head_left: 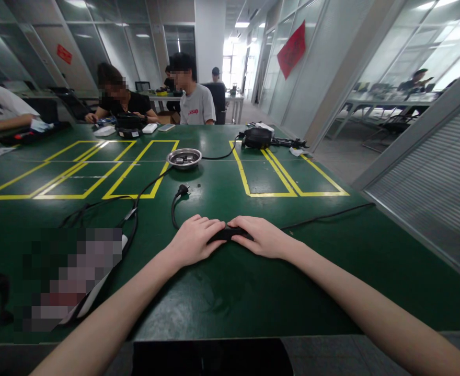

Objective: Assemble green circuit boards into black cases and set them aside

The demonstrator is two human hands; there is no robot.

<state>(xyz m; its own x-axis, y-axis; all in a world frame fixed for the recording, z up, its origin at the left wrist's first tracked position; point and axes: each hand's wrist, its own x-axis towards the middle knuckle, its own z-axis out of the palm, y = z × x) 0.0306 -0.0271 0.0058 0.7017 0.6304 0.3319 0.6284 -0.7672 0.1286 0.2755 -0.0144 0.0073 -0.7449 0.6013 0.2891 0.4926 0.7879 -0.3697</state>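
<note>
Low over the green table, a small black power adapter [224, 234] lies between my two hands. My left hand [194, 239] is closed round its left end, thumb and fingers pinching it. On the opposite end, my right hand [260, 237] grips in the same way, and the fingertips of both hands nearly meet. Both palms hide much of the adapter. A short black cord curves from behind my left hand to a power plug [182, 191] on the table. Past my right hand, a thin black cable [328, 214] runs toward the table's right edge.
Ahead stands a metal bowl [184, 166] holding small metal parts. A black device [256, 138] sits at the far right of the green table [222, 297]. Yellow tape outlines [273, 195] mark the surface. Black cables and a blurred-out item [84, 271] lie left. Several people sit beyond.
</note>
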